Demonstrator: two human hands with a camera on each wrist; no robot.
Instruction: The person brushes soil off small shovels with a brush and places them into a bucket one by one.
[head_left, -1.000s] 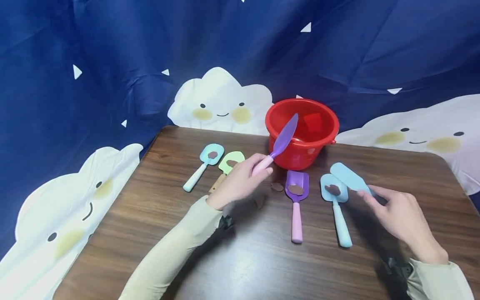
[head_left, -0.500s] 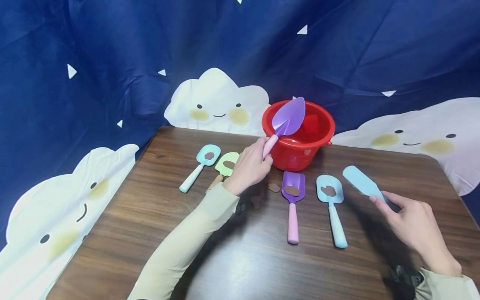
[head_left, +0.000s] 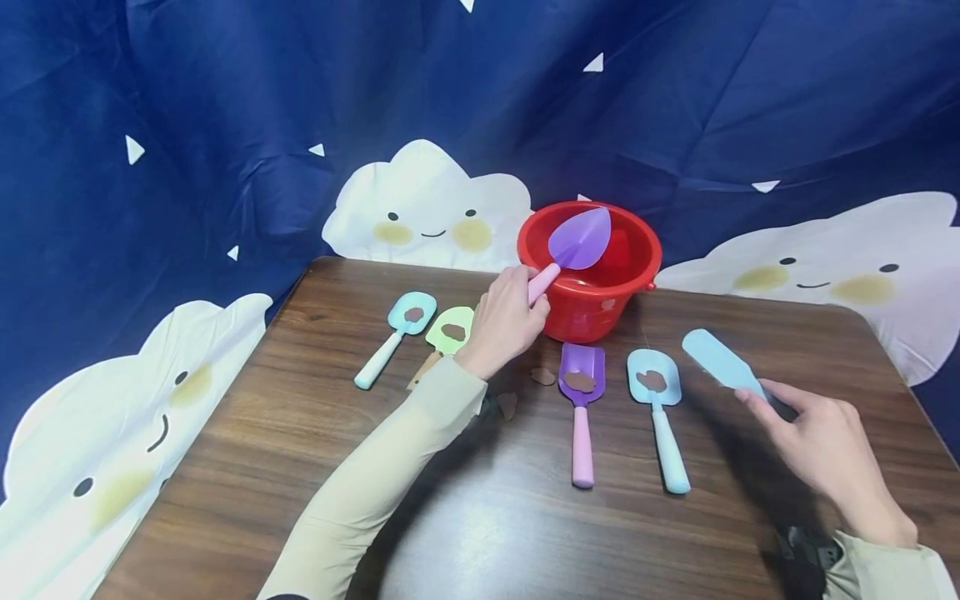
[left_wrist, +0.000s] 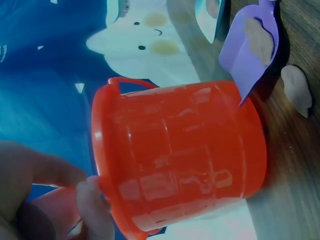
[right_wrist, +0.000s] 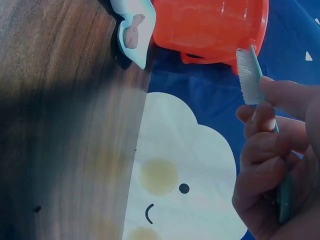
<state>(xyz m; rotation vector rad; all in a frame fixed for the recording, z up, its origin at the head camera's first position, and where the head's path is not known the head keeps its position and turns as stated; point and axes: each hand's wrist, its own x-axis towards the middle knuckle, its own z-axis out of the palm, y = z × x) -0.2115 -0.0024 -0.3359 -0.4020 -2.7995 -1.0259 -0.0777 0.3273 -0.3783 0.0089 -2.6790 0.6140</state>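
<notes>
My left hand (head_left: 508, 318) grips the pink handle of a purple trowel (head_left: 581, 240), whose pointed blade is over the mouth of a red bucket (head_left: 583, 315). In the left wrist view, the fingers and handle are beside the bucket's rim (left_wrist: 104, 150). My right hand (head_left: 828, 437) holds a light blue brush (head_left: 716, 358) above the table's right side; its white bristles (right_wrist: 248, 77) show in the right wrist view. Left of the brush lies a light blue shovel (head_left: 670, 450) with a flat brown piece on its blade. Beside that is a purple square scoop (head_left: 582, 446), also bearing a brown piece.
Further left lie another light blue shovel (head_left: 380, 360) and a green one (head_left: 441, 340), partly behind my left arm, each with a brown piece. Two loose brown pieces (head_left: 543, 376) are on the wooden table (head_left: 300, 433). A blue cloud-print cloth (head_left: 225, 100) hangs behind.
The trowel blade has turned from nearly edge-on to showing its broad face over the bucket. My right hand has moved the brush rightward, away from the blue shovel's blade.
</notes>
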